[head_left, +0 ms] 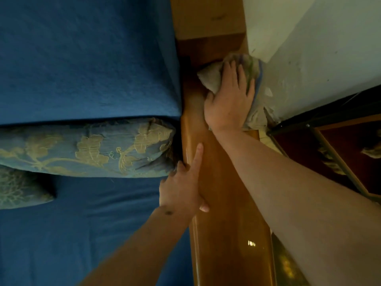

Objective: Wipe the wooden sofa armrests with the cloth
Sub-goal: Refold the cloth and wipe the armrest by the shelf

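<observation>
Right hand (228, 102) flat on the cloth (212, 79), fingers (233, 73) straight and slightly spread, palm bearing down, so it's pressing the rag onto the wood rather than gripping it. Cloth is bunched at the far end of the wooden armrest (224, 203), tight against the white wall (319, 48), with its blue-edged side hanging off the wall-side edge under the wrist. Reads as mid-stroke at the back end of the rail, where it meets the sofa's rear frame. Left hand (181, 190) sits on the near-inner edge of the armrest, index finger (198, 157) laid straight along the top, thumb across the wood, other fingers curled over the side toward the cushion; looks like a brace to steady the body while reaching forward, not part of the wipe. Flat palm makes sense: spreads load over the rag, keeps it from rolling up. Floral bolster pillow (88, 147) and blue sofa seat (82, 234) lie left of the rail, pillow end butting up to it. Near half of the rail shows glare, can't tell if wiped. The task says armrests, so likely more to do
</observation>
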The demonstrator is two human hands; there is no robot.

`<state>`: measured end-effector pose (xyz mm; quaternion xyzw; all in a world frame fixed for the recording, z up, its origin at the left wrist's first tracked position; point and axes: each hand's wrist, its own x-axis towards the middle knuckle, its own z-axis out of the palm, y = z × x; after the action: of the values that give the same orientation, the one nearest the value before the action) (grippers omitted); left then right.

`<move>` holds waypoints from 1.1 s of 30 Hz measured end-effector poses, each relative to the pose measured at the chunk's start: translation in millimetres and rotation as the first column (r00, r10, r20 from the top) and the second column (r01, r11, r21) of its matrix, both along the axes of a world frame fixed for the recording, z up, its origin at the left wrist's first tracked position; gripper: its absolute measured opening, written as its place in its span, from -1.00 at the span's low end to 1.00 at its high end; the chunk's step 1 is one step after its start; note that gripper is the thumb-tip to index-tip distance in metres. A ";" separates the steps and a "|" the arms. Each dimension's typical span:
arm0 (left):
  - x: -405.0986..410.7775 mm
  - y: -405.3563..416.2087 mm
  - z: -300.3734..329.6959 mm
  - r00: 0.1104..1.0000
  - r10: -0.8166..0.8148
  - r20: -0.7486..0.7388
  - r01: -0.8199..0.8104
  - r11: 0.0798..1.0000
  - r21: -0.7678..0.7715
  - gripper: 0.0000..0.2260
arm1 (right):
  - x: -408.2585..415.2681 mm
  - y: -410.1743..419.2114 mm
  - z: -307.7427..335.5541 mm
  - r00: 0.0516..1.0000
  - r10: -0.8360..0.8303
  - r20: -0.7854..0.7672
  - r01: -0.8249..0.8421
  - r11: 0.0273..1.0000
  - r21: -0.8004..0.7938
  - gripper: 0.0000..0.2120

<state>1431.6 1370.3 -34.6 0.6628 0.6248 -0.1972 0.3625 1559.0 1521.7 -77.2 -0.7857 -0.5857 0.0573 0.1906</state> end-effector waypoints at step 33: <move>-35.0 -187.8 -8.7 0.909 -0.025 0.415 -0.171 0.887 0.429 -0.55 | -4.5 -575.4 14.6 0.915 0.332 -0.230 -0.392 0.866 -0.312 -0.23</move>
<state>1396.7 1182.5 -43.4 0.7309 0.5886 0.1121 0.3268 1554.5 946.2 -62.6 -0.6750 -0.6849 0.2620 0.0818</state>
